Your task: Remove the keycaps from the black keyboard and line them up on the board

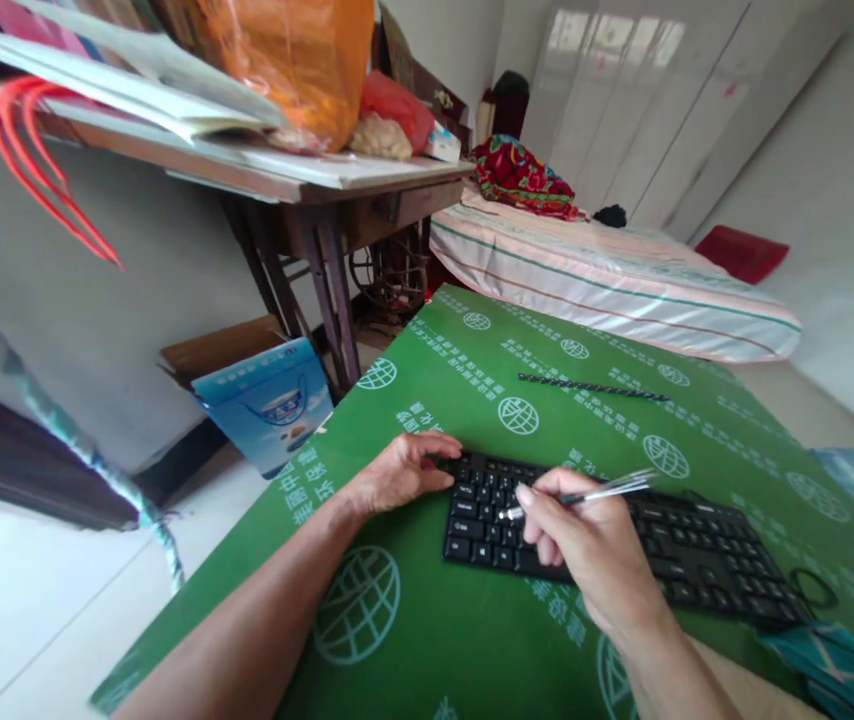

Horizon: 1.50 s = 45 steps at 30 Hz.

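Observation:
A black keyboard (pixel 472 527) lies flat on the green tabletop in front of me. My left hand (pixel 413 472) is at its far left corner, thumb by the left side and fingers curled at the back edge, gripping it. Above the left-hand keys, my right hand (pixel 573 520) pinches a slim pen-like tool (pixel 614 488) with a pale tip and a silvery rear end. The tip points down at the keys; whether it touches them I cannot tell. Part of the keyboard's middle is hidden behind my right hand.
A black twisted rod (pixel 592 387) lies beyond the keyboard. Teal cloth (pixel 839 670) and a looped cable (pixel 817 590) are at its right end. A wooden desk (pixel 389 205) with bags stands at the left, a blue box (pixel 269 405) below it. Behind is a bed (pixel 607 280).

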Each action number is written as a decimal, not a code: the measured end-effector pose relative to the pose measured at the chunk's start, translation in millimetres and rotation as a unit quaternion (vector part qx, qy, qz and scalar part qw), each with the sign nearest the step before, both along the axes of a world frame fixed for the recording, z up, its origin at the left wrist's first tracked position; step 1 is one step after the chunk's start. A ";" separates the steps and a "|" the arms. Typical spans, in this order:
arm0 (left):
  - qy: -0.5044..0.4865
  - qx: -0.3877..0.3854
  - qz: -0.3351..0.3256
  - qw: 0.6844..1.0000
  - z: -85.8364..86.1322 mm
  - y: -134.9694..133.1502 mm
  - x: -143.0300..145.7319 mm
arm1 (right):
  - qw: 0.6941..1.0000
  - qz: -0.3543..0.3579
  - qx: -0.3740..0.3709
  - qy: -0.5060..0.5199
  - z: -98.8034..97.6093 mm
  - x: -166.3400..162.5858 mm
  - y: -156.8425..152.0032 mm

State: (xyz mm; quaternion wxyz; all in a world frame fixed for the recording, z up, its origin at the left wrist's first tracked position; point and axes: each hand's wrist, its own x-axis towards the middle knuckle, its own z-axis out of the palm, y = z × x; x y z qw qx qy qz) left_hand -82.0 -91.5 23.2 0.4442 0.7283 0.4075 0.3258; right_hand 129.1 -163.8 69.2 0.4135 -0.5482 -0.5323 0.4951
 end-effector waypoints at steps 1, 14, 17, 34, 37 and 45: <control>-0.005 -0.005 0.001 1.000 -2.5 0.3 -0.7 | 1.000 -0.003 0.002 -0.003 -1.8 -5.4 7.4; -0.038 -0.037 -0.045 0.998 -14.5 6.1 -2.1 | 0.991 0.003 0.022 -0.131 -29.8 -45.1 59.2; -0.035 -0.033 -0.049 0.998 -17.1 7.4 -2.3 | 0.984 0.006 0.045 -0.173 -38.2 -44.4 63.3; -0.008 0.019 -0.052 0.998 -20.6 9.0 -2.2 | 0.954 0.048 0.095 -0.280 -38.9 -56.3 78.1; -0.014 0.020 -0.050 0.998 -19.9 8.2 -1.3 | 0.972 0.043 0.040 -0.227 -39.0 -53.8 76.9; -0.017 0.012 -0.045 0.999 -19.9 8.3 0.4 | 0.976 0.021 0.050 -0.212 -50.9 -49.2 74.5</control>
